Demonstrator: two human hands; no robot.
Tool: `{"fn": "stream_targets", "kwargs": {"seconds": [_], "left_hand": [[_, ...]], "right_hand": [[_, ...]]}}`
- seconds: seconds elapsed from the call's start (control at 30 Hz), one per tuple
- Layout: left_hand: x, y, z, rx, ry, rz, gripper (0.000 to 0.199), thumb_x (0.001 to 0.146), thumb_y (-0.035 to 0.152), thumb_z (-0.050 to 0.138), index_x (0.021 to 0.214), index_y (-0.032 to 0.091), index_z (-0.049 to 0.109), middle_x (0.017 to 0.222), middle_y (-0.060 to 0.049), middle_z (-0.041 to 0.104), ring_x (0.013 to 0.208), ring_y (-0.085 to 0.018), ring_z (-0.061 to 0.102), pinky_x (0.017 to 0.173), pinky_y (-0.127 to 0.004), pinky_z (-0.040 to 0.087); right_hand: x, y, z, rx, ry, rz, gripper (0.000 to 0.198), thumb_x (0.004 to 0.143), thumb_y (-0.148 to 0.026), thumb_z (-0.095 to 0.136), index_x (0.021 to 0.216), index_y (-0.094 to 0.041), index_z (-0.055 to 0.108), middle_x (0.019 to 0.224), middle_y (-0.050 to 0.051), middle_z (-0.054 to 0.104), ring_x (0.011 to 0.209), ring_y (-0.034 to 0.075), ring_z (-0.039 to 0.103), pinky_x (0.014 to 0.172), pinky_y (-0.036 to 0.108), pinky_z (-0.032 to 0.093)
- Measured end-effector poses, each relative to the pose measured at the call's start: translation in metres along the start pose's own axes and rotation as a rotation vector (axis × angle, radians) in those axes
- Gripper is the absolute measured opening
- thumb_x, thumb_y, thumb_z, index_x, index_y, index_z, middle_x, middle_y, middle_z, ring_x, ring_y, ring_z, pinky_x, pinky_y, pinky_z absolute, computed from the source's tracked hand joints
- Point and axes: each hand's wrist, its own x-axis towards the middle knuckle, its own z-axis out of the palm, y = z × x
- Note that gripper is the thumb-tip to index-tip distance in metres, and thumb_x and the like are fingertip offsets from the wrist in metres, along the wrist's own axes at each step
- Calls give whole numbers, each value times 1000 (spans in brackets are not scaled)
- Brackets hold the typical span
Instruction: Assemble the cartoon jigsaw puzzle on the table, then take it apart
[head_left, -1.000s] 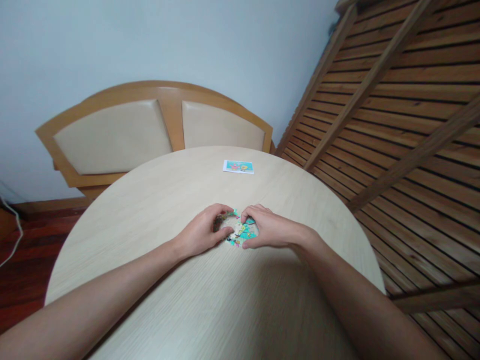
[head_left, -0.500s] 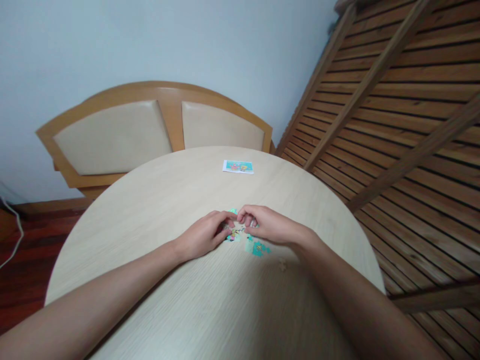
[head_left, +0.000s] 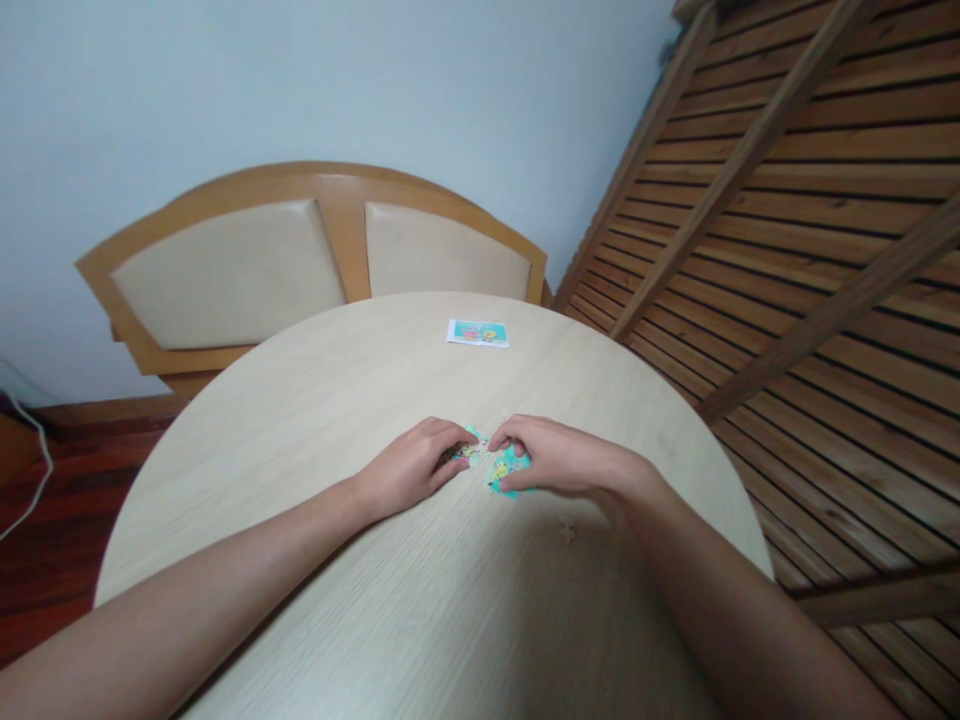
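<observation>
Puzzle pieces (head_left: 501, 466): small cluster of flat card pieces, teal with yellow and pink print, lying on the table (head_left: 360, 400) between the two hands, roughly at the table's middle and a little toward the near side. Cluster is wider than deep; long axis runs left to right across the view. Individual piece outlines too small to tell.

Left hand (head_left: 409, 468): palm down, fingers curled, fingertips resting on the left end of the cluster. Whether a piece is pinched cannot be told; fingers are drawn together.

Right hand (head_left: 551, 458): palm down, thumb and fingers bent in around the right end of the cluster, thumb tip on the near edge of the teal pieces. Looks like a loose press on the pieces rather than a lift; pieces stay flat on the surface.

One loose piece (head_left: 568, 529), pale side up and nearly the table's colour, lies near the right forearm, apart from the cluster.

Table: round, pale wood-grain laminate, matte. Wide bare surface on all sides of the hands; right rim closest to the right forearm.

Picture card (head_left: 478, 332): small flat rectangle with teal print, long axis left to right, near the far rim, well apart from the hands.

Behind the table: curved wooden chair back (head_left: 315, 260) with two beige padded panels, pale wall. Right: slatted wooden frame (head_left: 787, 200), leaning
</observation>
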Motion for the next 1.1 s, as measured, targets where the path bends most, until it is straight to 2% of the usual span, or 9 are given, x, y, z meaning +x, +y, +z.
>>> {"fn": "stream_targets", "kwargs": {"seconds": [0.1, 0.17, 0.23, 0.3, 0.37, 0.63, 0.8, 0.93, 1.1], "left_hand": [[1, -1, -1, 4, 0, -4, 21, 97, 16, 54, 115, 19, 63, 109, -9, 71, 103, -23, 65, 93, -40, 52], [1, -2, 0, -14, 5, -8, 22, 96, 15, 53, 116, 19, 62, 109, -8, 71, 101, -23, 65, 92, -39, 53], [1, -3, 0, -33, 16, -14, 22, 96, 14, 54, 116, 19, 62, 109, -8, 71, 101, -22, 66, 92, -38, 53], [1, -3, 0, -49, 28, -14, 23, 95, 13, 54, 116, 18, 62, 108, -8, 71, 101, -22, 66, 92, -38, 54], [2, -2, 0, -63, 39, -6, 24, 96, 13, 54, 118, 19, 61, 108, -7, 70, 102, -22, 66, 92, -37, 54], [3, -4, 0, -82, 137, -77, 25, 99, 14, 45, 120, 19, 56, 109, -8, 68, 102, -20, 66, 89, -35, 55], [1, -4, -3, -88, 154, -134, 27, 96, 20, 50, 123, 19, 55, 110, -9, 67, 95, -20, 67, 85, -36, 55], [-3, -3, -3, -17, 76, -148, 47, 87, 27, 67, 131, 18, 53, 116, -11, 66, 100, -25, 66, 87, -39, 55], [-1, -3, -4, 115, 7, -53, 38, 94, 19, 57, 132, 17, 53, 113, -11, 69, 105, -26, 65, 93, -40, 53]], "right_hand": [[3, -3, -1, -16, 21, -41, 23, 84, -24, 68, 107, -21, 72, 101, 5, 72, 90, 22, 65, 78, 30, 47], [3, -4, 0, -33, 61, -42, 21, 87, -25, 66, 107, -21, 72, 103, 6, 72, 93, 22, 66, 82, 31, 47], [2, -5, 1, -41, 88, -25, 33, 84, -36, 72, 112, -20, 71, 111, 9, 70, 101, 25, 64, 88, 34, 47], [0, -7, 2, -46, 77, -7, 56, 73, -47, 81, 120, -20, 67, 119, 11, 66, 111, 29, 61, 95, 38, 46], [-2, -8, 2, -54, 45, 8, 68, 66, -49, 86, 124, -20, 65, 122, 11, 63, 116, 31, 58, 98, 39, 46], [-3, -17, -1, -123, 83, 39, 27, 72, -22, 71, 99, -21, 69, 103, 9, 70, 93, 27, 65, 80, 34, 48], [-1, -26, -2, -276, 100, -13, 25, 72, -14, 62, 96, -20, 69, 100, 11, 72, 91, 28, 66, 78, 34, 46], [3, -25, 1, -310, 138, -4, 33, 78, -9, 54, 106, -19, 68, 103, 11, 74, 93, 27, 67, 79, 32, 45], [9, -17, 1, -281, 154, -35, 33, 86, -7, 50, 112, -17, 69, 111, 11, 73, 101, 26, 66, 86, 32, 45]]}}
